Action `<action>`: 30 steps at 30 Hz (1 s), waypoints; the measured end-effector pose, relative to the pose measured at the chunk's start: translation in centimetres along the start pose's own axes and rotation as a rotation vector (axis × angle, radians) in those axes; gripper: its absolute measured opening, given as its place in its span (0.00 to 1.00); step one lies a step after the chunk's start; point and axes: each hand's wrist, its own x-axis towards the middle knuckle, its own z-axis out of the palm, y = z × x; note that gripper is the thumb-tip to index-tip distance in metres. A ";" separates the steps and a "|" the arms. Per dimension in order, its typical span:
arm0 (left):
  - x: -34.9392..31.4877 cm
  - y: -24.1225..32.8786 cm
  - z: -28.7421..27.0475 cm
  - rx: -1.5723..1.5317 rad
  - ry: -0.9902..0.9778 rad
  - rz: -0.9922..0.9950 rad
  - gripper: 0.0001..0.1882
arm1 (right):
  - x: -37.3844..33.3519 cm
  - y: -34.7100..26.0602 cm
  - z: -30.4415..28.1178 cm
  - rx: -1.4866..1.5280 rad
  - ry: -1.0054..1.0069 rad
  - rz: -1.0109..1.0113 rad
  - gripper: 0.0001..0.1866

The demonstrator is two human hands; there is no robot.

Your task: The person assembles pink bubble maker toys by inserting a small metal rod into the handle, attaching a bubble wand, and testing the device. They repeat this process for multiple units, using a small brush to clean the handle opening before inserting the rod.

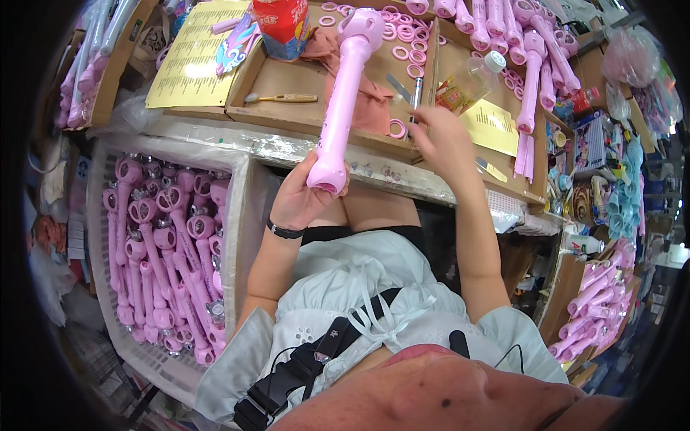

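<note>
Workbench (287, 147): one pink wand (343, 100), two hands.

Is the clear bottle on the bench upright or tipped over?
Tipped. The clear bottle lies slanted on the cardboard tray, its white cap pointing up-right, just beyond the right hand.

The pink toy wand (343, 100) looks like smooth plastic with a slight sheen. At its 9 o'clock, a wooden-handled brush (282, 98) lies on a matt brown cardboard tray (277, 75). At 3 o'clock sits a clear glossy plastic bottle (468, 83). The yellow sheet (194, 54) at 10 o'clock is plain paper.
</note>
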 end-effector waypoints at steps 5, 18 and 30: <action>-1.5 -0.3 0.4 0.021 0.109 0.031 0.23 | 8.3 -1.9 5.2 -0.337 -0.108 0.015 0.09; -1.3 -1.6 -0.2 0.091 0.039 0.048 0.22 | 5.4 -2.7 -1.5 1.156 0.326 0.282 0.09; 0.0 -3.4 1.7 0.094 0.033 0.261 0.24 | 0.8 -8.6 6.6 0.574 -0.210 -0.507 0.06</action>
